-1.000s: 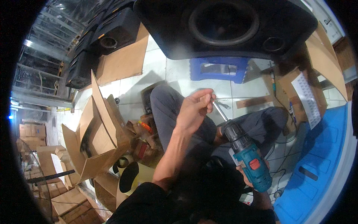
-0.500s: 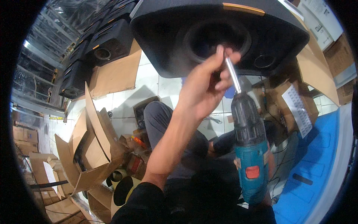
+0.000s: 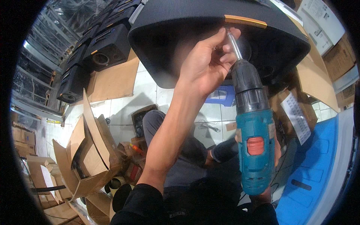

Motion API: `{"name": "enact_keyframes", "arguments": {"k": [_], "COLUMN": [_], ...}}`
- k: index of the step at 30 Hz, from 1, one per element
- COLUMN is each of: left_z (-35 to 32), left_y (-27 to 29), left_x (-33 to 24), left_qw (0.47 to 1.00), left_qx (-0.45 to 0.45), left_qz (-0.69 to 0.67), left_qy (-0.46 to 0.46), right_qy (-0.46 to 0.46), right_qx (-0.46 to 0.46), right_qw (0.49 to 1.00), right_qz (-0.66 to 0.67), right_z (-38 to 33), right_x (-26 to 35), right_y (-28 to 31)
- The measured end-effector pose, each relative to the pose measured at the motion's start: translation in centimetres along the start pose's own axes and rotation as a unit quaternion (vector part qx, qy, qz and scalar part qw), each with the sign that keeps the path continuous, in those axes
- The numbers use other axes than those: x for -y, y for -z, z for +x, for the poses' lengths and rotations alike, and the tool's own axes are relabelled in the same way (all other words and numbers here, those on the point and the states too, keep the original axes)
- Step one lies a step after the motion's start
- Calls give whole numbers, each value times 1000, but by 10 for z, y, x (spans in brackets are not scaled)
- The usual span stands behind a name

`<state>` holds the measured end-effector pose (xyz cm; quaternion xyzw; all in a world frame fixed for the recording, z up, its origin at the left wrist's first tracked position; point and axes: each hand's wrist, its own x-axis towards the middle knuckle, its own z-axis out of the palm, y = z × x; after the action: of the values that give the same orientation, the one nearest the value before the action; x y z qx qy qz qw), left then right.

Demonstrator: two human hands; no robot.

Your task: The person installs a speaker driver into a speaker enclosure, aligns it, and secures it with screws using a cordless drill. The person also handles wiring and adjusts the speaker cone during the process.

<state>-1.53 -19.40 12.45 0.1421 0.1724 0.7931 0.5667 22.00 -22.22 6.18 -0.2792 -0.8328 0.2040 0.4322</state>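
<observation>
– Where is the left hand sitting, and what is it doing?

– The left hand (image 3: 204, 65) is reaching forward at the upper middle, its thumb and index finger closing around the tip of a shiny metal driver bit (image 3: 236, 48). Whether a smaller piece is sitting between those fingertips, I cannot tell.

– And the right hand?

– The right hand (image 3: 278, 145) is clamping onto a teal and black cordless drill (image 3: 256, 168) from underneath, right of centre. The body is hiding most of that hand; a few fingers are showing along the right side. The drill is pointing away from the wearer, its black chuck (image 3: 249, 82) gripping the bit and a red switch (image 3: 255, 145) facing up.

– What is lying beyond the bit?

– A large black speaker cabinet (image 3: 168, 45) is filling the top, a gold strip (image 3: 245, 21) running along its edge just beyond the fingertips. I cannot tell whether the bit is touching it.

– And around them?

– A blue plastic stool (image 3: 226, 99) is showing below the cabinet, an open cardboard box (image 3: 92, 178) is standing at left, and a blue panel (image 3: 311, 165) is curving along the right.
</observation>
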Motion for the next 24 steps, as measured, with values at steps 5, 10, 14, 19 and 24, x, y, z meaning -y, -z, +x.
{"name": "enact_keyframes", "arguments": {"k": [5,10,14,19,24], "left_z": [-4,-31,-36,-16,-5], "left_y": [-10,-11,-13,-11,0], "left_x": [1,-6,-20,-55,-59], "left_qw": [995,931,659,454,353], "left_qx": [-65,-161,-146,-81,-46], "left_qz": [73,311,576,760,788], "left_qy": [-28,-104,-461,-458,-502], "right_qy": [-189,-277,-161,-119,-113], "right_qx": [140,188,145,129,128], "right_qw": [970,938,963,966,958], "right_qz": [-57,-93,-162,-190,-228], "right_z": [12,15,9,-2,1], "right_x": [17,31,26,20,29], "right_y": [9,20,13,10,5]}}
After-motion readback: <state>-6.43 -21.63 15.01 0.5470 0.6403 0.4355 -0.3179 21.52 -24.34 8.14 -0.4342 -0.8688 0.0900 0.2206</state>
